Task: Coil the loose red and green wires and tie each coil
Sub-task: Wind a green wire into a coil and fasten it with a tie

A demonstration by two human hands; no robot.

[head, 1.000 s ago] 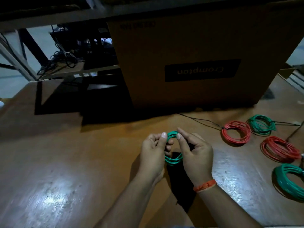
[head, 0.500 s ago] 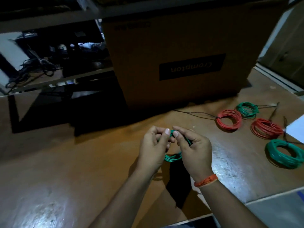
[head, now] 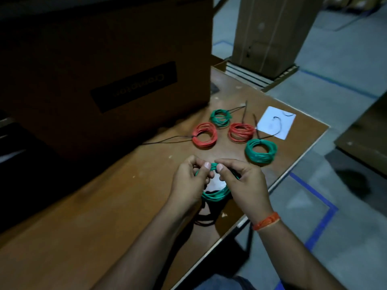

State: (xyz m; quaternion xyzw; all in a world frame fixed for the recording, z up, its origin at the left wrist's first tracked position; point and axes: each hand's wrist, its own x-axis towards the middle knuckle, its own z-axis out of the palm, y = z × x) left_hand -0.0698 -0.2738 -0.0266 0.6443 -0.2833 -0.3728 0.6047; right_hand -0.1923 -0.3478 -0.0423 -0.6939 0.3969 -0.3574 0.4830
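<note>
A: Where is the green wire coil [head: 214, 195]?

B: Above the surface [head: 104, 206], near its right edge, held between both hands. The left hand [head: 188, 183] and the right hand [head: 245, 185] each have their grip pinching the coil's top.

A: And beyond it?

B: Four tied coils lie toward the far right corner: two red [head: 205, 135] [head: 240, 131], two green [head: 221, 117] [head: 260, 151], beside a Crompton carton [head: 104, 70].

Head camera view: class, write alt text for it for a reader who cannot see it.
Two hands, left hand and right hand, pinch the top of a green wire coil above a wooden table. Beyond lie two red coils and two green coils, beside a large cardboard box.
</note>
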